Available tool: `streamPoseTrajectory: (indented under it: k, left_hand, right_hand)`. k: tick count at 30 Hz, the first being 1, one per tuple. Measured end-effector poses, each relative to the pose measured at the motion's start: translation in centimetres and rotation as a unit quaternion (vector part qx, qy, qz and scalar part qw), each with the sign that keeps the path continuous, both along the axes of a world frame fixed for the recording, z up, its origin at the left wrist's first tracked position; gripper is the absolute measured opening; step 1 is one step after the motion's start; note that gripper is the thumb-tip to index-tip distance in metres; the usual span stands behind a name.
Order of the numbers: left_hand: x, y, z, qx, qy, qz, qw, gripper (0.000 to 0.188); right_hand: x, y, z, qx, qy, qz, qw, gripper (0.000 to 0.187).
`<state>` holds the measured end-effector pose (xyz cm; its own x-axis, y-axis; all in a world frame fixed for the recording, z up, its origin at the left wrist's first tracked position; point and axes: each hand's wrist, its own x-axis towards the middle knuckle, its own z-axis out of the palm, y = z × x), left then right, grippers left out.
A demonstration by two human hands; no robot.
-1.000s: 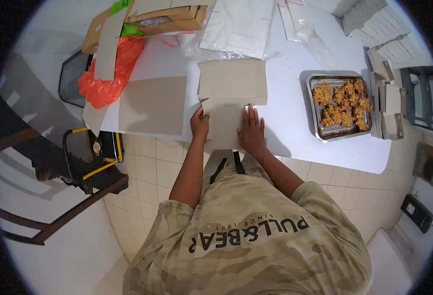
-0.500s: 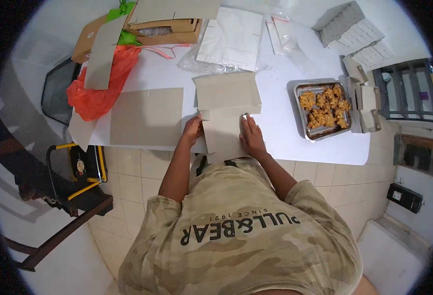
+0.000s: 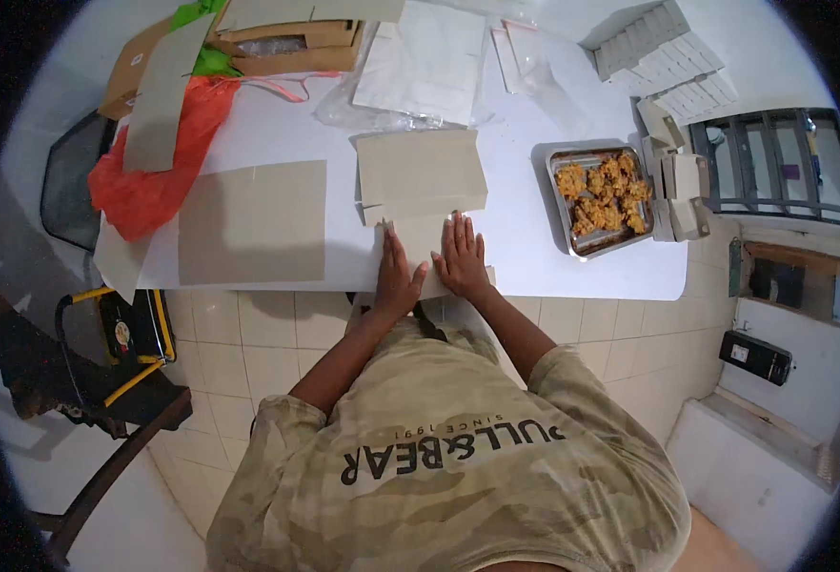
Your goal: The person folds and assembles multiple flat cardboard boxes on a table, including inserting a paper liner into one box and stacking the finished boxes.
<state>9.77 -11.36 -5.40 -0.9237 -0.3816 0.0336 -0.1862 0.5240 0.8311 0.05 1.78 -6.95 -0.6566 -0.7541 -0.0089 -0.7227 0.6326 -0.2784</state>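
Note:
A grey-brown cardboard box blank (image 3: 422, 170) lies at the table's front edge, creased across, with its far panel toward the back. My left hand (image 3: 399, 275) rests flat on the near part of the blank, fingers stretched forward and thumb out. Beside it, my right hand (image 3: 462, 259) presses flat on the same part, fingers pointing away from me. Both hands cover much of the near panel and neither grips anything. To the left lies a flat cardboard sheet (image 3: 253, 224).
At right stands a metal tray (image 3: 580, 254) of golden fried food (image 3: 608, 195). Small folded boxes (image 3: 684, 178) and stacked white boxes (image 3: 663, 57) sit beyond it. White sheets in plastic (image 3: 420, 67) lie at the back. A red plastic bag (image 3: 167, 157) and a cardboard box (image 3: 296, 59) occupy the left.
Both hands have moved from the blank's side edges onto its near panel, closer together, and now lie flat. The whole view has shifted slightly, so the table appears further left.

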Motion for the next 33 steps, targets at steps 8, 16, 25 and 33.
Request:
streamPoseTrajectory:
  k: [8,16,25,33]
  left_hand:
    - [-1.4,0.5,-1.6,-0.193,-0.083,-0.019,0.978,0.069]
    - [-1.4,1.3,-1.4,-0.300,-0.219,-0.029,0.928,0.064]
    - [2.0,-1.7,-0.7,-0.077,-0.144,0.043,0.986,0.057]
    - [3.3,-0.6,-0.8,-0.469,-0.134,-0.113,0.866,0.052]
  right_hand:
    - [-0.4,0.1,-0.2,0.023,-0.039,0.024,0.999,0.069]
    - [-0.8,-0.6,-2.0,-0.043,-0.121,0.040,0.991,0.064]
    - [-5.8,5.2,1.7,-0.075,-0.310,0.045,0.947,0.058]
    - [-5.2,7.0,1.3,0.028,-0.006,0.313,0.949,0.046]
